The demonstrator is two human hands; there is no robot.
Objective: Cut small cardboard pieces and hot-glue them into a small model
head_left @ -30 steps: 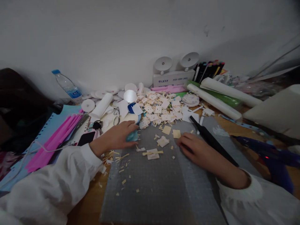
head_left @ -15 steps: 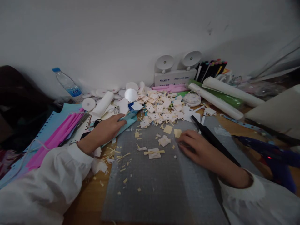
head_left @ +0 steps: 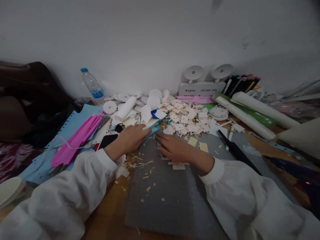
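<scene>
My left hand (head_left: 132, 136) rests on a folded teal paper piece (head_left: 154, 128) at the far left corner of the grey cutting mat (head_left: 172, 206), its fingers closed over the near edge. Just right of it, my right hand (head_left: 175, 148) reaches across the mat with fingers stretched out, fingertips close to the teal piece's near end. Whether they touch it I cannot tell. Under the right wrist lies a small white square with a thin strip (head_left: 179, 165), partly hidden. Two cream squares, one a cream paper square (head_left: 203, 147), lie beyond the right forearm.
Behind the mat is a heap of small cream cards (head_left: 186, 116). A black stick-like tool (head_left: 237, 150) and a glue gun (head_left: 295, 171) lie right. White rolls (head_left: 246, 116) stretch behind them. Left are pink paper (head_left: 77, 141), a phone (head_left: 107, 140) and a water bottle (head_left: 92, 85).
My right hand has moved left across the mat, from beside the cream squares to near the teal paper. My left hand stays at the teal paper. The view has turned left.
</scene>
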